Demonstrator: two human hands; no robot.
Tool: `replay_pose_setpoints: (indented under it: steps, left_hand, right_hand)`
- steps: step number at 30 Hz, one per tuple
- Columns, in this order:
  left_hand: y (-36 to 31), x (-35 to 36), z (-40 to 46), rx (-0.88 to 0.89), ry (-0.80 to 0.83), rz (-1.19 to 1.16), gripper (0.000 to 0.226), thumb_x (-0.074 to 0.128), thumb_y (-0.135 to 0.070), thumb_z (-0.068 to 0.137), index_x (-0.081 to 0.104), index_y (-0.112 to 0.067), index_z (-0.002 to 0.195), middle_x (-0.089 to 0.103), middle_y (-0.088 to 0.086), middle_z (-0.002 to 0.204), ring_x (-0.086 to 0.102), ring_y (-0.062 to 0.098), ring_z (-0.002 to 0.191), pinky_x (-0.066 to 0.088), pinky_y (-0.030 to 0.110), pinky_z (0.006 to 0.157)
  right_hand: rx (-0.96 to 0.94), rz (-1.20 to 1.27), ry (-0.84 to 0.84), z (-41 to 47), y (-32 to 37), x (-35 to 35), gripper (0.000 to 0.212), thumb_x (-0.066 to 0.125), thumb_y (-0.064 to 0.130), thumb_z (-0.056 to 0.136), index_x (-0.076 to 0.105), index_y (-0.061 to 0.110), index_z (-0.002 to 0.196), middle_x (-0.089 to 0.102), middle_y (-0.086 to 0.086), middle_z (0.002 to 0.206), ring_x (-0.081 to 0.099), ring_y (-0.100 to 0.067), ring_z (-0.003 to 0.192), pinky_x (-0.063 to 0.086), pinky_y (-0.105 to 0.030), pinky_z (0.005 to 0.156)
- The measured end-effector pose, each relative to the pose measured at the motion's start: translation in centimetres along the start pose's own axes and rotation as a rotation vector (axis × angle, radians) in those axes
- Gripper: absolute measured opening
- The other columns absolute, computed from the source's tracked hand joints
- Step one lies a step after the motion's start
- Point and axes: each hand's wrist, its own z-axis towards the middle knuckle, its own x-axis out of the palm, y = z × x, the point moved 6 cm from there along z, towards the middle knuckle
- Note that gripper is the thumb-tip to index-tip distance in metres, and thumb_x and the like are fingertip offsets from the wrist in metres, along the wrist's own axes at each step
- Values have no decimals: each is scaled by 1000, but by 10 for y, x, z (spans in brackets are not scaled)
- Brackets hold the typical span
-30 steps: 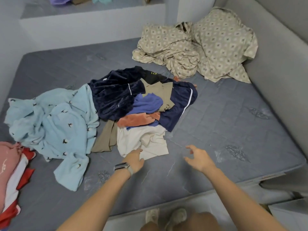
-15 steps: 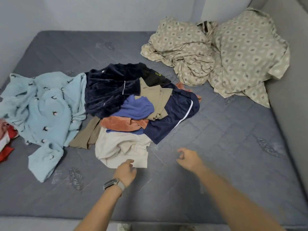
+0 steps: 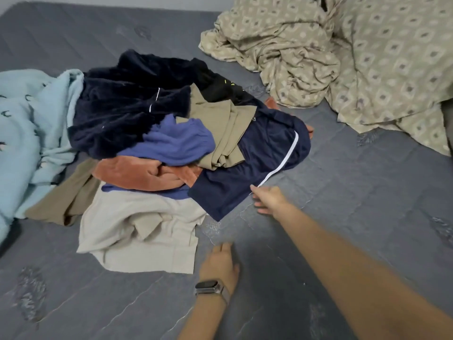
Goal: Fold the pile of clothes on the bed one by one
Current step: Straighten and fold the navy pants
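A pile of clothes lies on the grey mattress [image 3: 343, 192]. Navy shorts with a white stripe [image 3: 257, 168] lie at its right edge, a beige garment [image 3: 137, 231] at the front. An orange fleece [image 3: 137, 175], a blue top [image 3: 179, 143], a dark navy fleece [image 3: 122, 111] and khaki pieces [image 3: 228, 133] are heaped behind. My right hand [image 3: 268, 200] reaches with straight fingers to the hem of the navy shorts, fingertips at its edge. My left hand [image 3: 220, 263], with a watch on the wrist, rests flat on the mattress right of the beige garment.
A light blue patterned blanket [image 3: 29, 133] spreads at the left. A crumpled beige patterned sheet [image 3: 331, 57] fills the back right. Bare mattress lies in front and to the right of the pile.
The view has moved closer to the pile. My right hand moved forward to the hem of the navy shorts. My left hand left the beige garment and now lies on the mattress.
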Motion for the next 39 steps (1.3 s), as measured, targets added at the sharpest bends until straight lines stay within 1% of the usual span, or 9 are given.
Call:
replay_pose_setpoints:
  steps: [7, 10, 13, 18, 26, 31, 33, 34, 39]
  left_hand:
    - [14, 19, 16, 117, -347, -171, 41, 49, -21, 89, 52, -19, 130, 53, 2, 127, 53, 22, 114, 43, 33, 97]
    - [20, 30, 12, 142, -418, -215, 42, 56, -12, 87, 55, -15, 129, 56, 3, 125, 53, 21, 114, 39, 28, 97]
    - [24, 46, 5, 135, -417, -246, 41, 60, -6, 83, 58, -10, 123, 60, 7, 116, 56, 24, 107, 36, 23, 93]
    - [17, 65, -22, 119, -438, -361, 26, 64, -9, 83, 59, -14, 107, 57, 0, 103, 59, 17, 95, 42, 23, 88]
    - [-18, 106, -105, 56, -312, -596, 24, 69, -24, 85, 55, -23, 105, 63, 0, 111, 60, 13, 99, 44, 22, 91]
    - [-33, 166, -190, -50, -129, -722, 129, 62, -88, 34, 49, -7, 133, 53, 6, 132, 51, 16, 122, 38, 22, 103]
    - [-30, 180, -218, -119, -103, -873, 150, 59, -93, 15, 47, -5, 135, 54, 8, 135, 51, 18, 124, 37, 26, 107]
    - [-33, 181, -235, -146, -41, -1034, 145, 67, -88, 15, 52, -4, 132, 59, 8, 130, 57, 18, 119, 40, 28, 105]
    - [-62, 170, -281, 15, 103, -1378, 64, 85, -47, 59, 70, -2, 103, 73, 15, 98, 70, 24, 94, 52, 31, 82]
  right_hand:
    - [-60, 160, -145, 102, -22, 26, 86, 60, 78, 47, 63, 21, 111, 55, -6, 125, 51, -31, 113, 44, -44, 102]
    - [-162, 161, -188, 91, -26, 26, 60, 49, 56, 77, 63, 13, 115, 56, -11, 127, 51, -34, 117, 43, -45, 102]
    - [-239, 277, -205, 64, -56, 11, 23, 51, 32, 84, 61, 12, 80, 67, -10, 102, 61, -34, 102, 49, -45, 94]
    - [-200, 357, -133, 15, -147, -35, 42, 57, 33, 67, 64, -4, 87, 64, -9, 82, 59, -24, 79, 53, -44, 82]
    - [-215, 375, -49, -114, -273, -78, 16, 61, 11, 84, 70, -2, 83, 70, -13, 75, 63, -23, 72, 47, -33, 67]
    - [-194, 474, 23, -197, -326, -59, 35, 75, 21, 63, 70, -6, 85, 72, -20, 79, 66, -31, 81, 51, -40, 78]
    - [-226, 436, 51, -228, -338, -55, 27, 78, 23, 61, 73, 0, 75, 73, -14, 73, 68, -25, 73, 55, -28, 71]
    - [-256, 409, 64, -245, -341, -54, 9, 76, 14, 70, 74, 5, 69, 73, -9, 68, 69, -18, 69, 53, -22, 66]
    - [-375, 335, 83, -303, -354, -55, 23, 64, -1, 85, 73, 9, 67, 70, 2, 56, 66, -3, 58, 48, -14, 57]
